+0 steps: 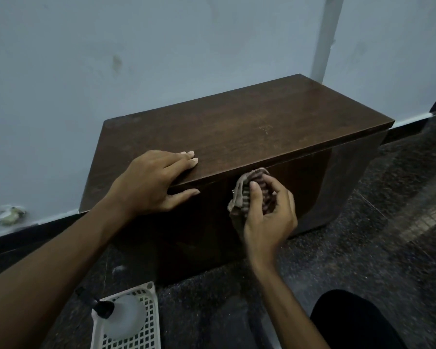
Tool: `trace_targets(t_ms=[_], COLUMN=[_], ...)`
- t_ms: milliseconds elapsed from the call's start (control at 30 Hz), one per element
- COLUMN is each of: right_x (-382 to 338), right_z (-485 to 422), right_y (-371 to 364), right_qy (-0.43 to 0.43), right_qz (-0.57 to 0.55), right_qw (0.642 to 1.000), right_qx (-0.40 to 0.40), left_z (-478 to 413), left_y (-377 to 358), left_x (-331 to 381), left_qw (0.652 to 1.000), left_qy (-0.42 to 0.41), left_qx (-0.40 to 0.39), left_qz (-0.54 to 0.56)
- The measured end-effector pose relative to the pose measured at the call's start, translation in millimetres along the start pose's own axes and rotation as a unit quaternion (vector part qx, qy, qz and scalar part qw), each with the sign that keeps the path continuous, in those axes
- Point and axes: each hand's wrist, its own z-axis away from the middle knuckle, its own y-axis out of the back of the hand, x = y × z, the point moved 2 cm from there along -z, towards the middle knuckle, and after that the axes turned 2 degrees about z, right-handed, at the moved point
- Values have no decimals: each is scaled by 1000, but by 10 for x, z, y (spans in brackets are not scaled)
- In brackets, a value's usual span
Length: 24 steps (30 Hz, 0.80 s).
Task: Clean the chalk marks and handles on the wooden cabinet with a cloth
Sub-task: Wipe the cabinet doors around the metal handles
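A low dark wooden cabinet (237,127) stands against a pale wall. My left hand (154,182) rests flat on the front edge of its top, fingers straight and the thumb hanging over the edge onto the front. My right hand (267,212) grips a bunched striped brown cloth (247,190) and holds it against the upper part of the cabinet's front, just under the top edge. Faint pale marks (264,128) show on the top towards the right. No handle is visible; the cloth and hand cover that spot.
A white lattice basket (149,331) sits on the dark speckled floor at the lower left, holding a translucent spray bottle (121,316) with a black nozzle. My dark-clothed knee (358,323) is at the lower right. A crumpled scrap (10,214) lies by the skirting at left.
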Motion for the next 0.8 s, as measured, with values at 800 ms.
trace_targets(t_ms=[800], right_x=[-313], right_z=[-333], right_y=[438], right_qy=[69], right_qz=[243], right_qw=[811], right_qx=[-527], left_z=[23], left_y=[61], left_x=[48], left_qw=[999], left_qy=[-6], left_qx=[-10], left_qz=[-44])
